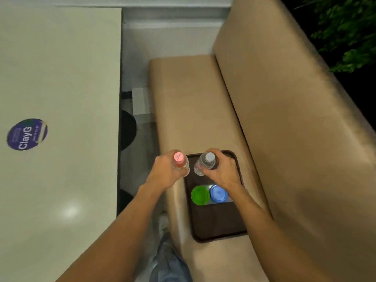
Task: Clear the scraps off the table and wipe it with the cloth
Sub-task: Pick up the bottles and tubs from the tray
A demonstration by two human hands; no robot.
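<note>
- A tan bench [193, 98] sits right of the pale table [61, 78], a dark tray [219, 231] on its seat.
- The left hand [164, 174] grips a pink-capped bottle [179, 159] at the tray's left edge.
- The right hand [221, 169] grips a white-capped bottle [205, 162] above the tray.
- A green-lidded bottle [200, 195] and a blue-lidded bottle [218, 193] stand on it.
</note>
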